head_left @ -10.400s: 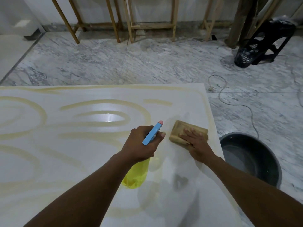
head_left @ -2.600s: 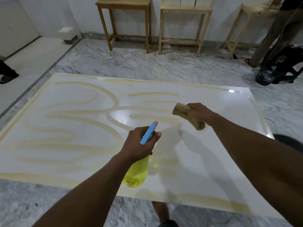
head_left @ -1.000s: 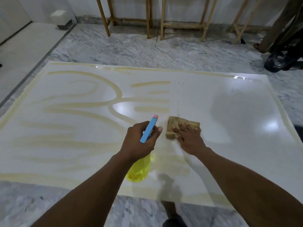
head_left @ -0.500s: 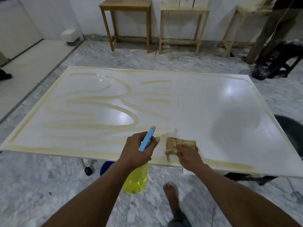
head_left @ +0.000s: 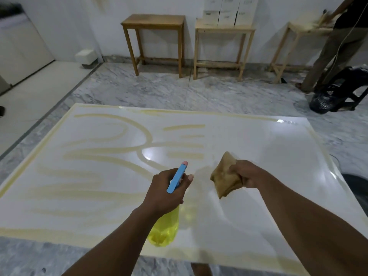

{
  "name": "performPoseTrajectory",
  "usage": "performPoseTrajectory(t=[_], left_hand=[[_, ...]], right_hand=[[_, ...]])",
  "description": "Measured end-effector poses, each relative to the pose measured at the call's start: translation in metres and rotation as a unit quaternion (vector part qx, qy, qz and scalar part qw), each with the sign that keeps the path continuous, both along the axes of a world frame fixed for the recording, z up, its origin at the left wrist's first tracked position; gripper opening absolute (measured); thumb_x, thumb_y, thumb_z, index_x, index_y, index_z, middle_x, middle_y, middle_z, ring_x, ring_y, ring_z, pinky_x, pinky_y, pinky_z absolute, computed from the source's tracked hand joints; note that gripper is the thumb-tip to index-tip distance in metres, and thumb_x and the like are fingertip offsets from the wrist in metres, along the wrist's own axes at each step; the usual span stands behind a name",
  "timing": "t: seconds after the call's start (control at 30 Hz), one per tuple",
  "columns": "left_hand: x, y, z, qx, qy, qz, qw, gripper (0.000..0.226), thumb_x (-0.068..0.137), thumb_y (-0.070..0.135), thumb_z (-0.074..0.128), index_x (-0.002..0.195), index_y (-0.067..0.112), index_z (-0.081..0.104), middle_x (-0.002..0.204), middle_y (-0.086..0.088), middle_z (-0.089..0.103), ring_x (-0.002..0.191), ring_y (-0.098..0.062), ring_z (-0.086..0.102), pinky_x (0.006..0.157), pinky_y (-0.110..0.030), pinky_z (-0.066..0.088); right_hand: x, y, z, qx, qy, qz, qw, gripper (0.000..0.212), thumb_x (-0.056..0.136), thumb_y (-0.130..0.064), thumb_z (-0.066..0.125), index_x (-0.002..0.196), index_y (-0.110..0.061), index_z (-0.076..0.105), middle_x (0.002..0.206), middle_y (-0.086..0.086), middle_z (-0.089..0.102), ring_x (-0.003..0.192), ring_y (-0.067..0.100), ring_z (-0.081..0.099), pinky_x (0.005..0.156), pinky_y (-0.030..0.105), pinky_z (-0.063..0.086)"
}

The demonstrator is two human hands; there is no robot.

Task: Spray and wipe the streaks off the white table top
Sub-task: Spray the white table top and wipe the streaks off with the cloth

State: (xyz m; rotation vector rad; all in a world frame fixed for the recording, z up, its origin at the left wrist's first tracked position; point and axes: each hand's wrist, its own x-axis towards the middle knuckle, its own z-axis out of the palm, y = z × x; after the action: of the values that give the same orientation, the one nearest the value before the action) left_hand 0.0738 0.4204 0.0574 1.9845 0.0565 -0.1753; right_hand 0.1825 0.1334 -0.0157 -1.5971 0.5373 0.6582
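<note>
From the middle of the table top [head_left: 258, 156], the streaks [head_left: 111, 154] lie toward 9 o'clock. The left hand [head_left: 167, 188] with the spray bottle [head_left: 165, 230] is at 6 o'clock, and the right hand [head_left: 245, 174] with the cloth [head_left: 225, 176] is beside it at 5 o'clock. Behind, at 12 o'clock, wooden tables [head_left: 153, 18] stand by the wall, with boxes [head_left: 229, 10] on the middle one.

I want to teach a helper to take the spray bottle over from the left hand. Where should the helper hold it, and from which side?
Probably the yellow lower body of the spray bottle, approached from below and the near side. It hangs free under the left hand, while that hand's grip wraps the neck beneath the blue trigger head, leaving no room there.
</note>
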Motion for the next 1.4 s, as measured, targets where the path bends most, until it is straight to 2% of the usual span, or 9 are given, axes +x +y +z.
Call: performPoseTrajectory(t=[0.13,0.27,0.4,0.5,0.6,0.7,1.0,1.23,1.4], left_hand=[[0.077,-0.023,-0.001,-0.007,0.005,0.013,1.000,0.031,0.098,0.038,0.075,0.084,0.012,0.066,0.069,-0.007,0.063,0.062,-0.037,0.073,0.053,-0.017,0.054],[0.142,-0.043,-0.006,0.002,-0.013,0.019,1.000,0.030,0.098,0.039,0.074,0.078,0.022,0.061,0.073,-0.012,0.069,0.059,-0.032,0.074,0.054,-0.026,0.059],[0.180,-0.058,-0.021,0.010,-0.020,0.021,1.000,0.029,0.098,0.045,0.073,0.082,0.022,0.065,0.082,-0.009,0.076,0.055,-0.024,0.075,0.067,-0.045,0.066],[0.193,-0.067,-0.035,-0.003,-0.006,0.024,1.000,0.033,0.097,0.050,0.072,0.086,0.018,0.068,0.075,-0.005,0.074,0.056,-0.025,0.074,0.069,-0.049,0.065],[0.204,-0.073,-0.047,-0.019,0.015,0.033,0.999,0.035,0.095,0.054,0.071,0.085,0.020,0.069,0.072,-0.004,0.071,0.056,-0.026,0.073,0.068,-0.050,0.066],[0.214,-0.078,-0.057,-0.002,0.023,0.035,0.999,0.036,0.095,0.055,0.070,0.084,0.021,0.069,0.069,-0.003,0.070,0.056,-0.026,0.072,0.068,-0.050,0.064],[0.217,-0.096,-0.058,0.006,0.029,0.018,0.999,0.037,0.095,0.052,0.070,0.085,0.017,0.068,0.069,-0.006,0.071,0.056,-0.024,0.073,0.068,-0.043,0.065],[0.189,-0.095,-0.050,0.014,0.019,0.003,1.000,0.036,0.093,0.053,0.068,0.084,0.018,0.066,0.069,-0.007,0.069,0.057,-0.026,0.074,0.065,-0.034,0.062],[0.142,-0.086,-0.046,0.020,-0.004,-0.012,1.000,0.029,0.098,0.043,0.071,0.082,0.020,0.064,0.071,-0.012,0.068,0.056,-0.028,0.073,0.062,-0.033,0.061]], right_hand=[[0.116,-0.026,0.019,-0.131,-0.095,0.092,0.983,0.035,0.084,0.008,0.051,0.116,0.001,0.062,0.116,0.027,0.065,0.101,0.039,0.065,0.082,0.045,0.054],[0.222,-0.033,0.033,-0.360,-0.212,0.213,0.883,0.030,0.095,-0.012,0.045,0.122,-0.009,0.058,0.118,0.015,0.064,0.103,0.038,0.061,0.082,0.042,0.048],[0.296,-0.037,-0.002,-0.431,-0.279,0.236,0.825,0.059,0.090,-0.005,0.043,0.143,-0.032,0.046,0.134,0.007,0.059,0.115,0.036,0.057,0.082,0.032,0.040],[0.324,-0.029,-0.056,-0.410,-0.209,0.333,0.823,0.059,0.098,-0.012,0.042,0.153,-0.031,0.034,0.155,0.008,0.040,0.137,0.033,0.043,0.105,0.042,0.040],[0.315,-0.016,-0.112,-0.470,-0.181,0.397,0.767,0.056,0.104,-0.030,0.033,0.157,-0.036,0.018,0.167,-0.001,0.007,0.153,0.031,0.005,0.119,0.056,0.009],[0.305,-0.015,-0.134,-0.474,-0.212,0.349,0.780,0.054,0.103,-0.036,0.031,0.155,-0.044,0.017,0.168,-0.006,0.002,0.154,0.030,-0.005,0.117,0.061,0.002],[0.283,-0.025,-0.140,-0.477,-0.254,0.373,0.755,0.054,0.106,-0.035,0.028,0.157,-0.041,0.011,0.168,-0.004,-0.003,0.154,0.030,-0.008,0.119,0.059,-0.002],[0.205,-0.018,-0.150,-0.446,-0.293,0.364,0.764,0.069,0.090,-0.050,0.009,0.157,-0.035,0.017,0.168,-0.002,0.003,0.154,0.034,-0.002,0.116,0.064,0.002],[0.133,-0.007,-0.154,-0.449,-0.306,0.362,0.758,0.067,0.091,-0.052,0.004,0.155,-0.036,0.003,0.167,-0.004,-0.006,0.152,0.027,-0.013,0.117,0.060,-0.003]])
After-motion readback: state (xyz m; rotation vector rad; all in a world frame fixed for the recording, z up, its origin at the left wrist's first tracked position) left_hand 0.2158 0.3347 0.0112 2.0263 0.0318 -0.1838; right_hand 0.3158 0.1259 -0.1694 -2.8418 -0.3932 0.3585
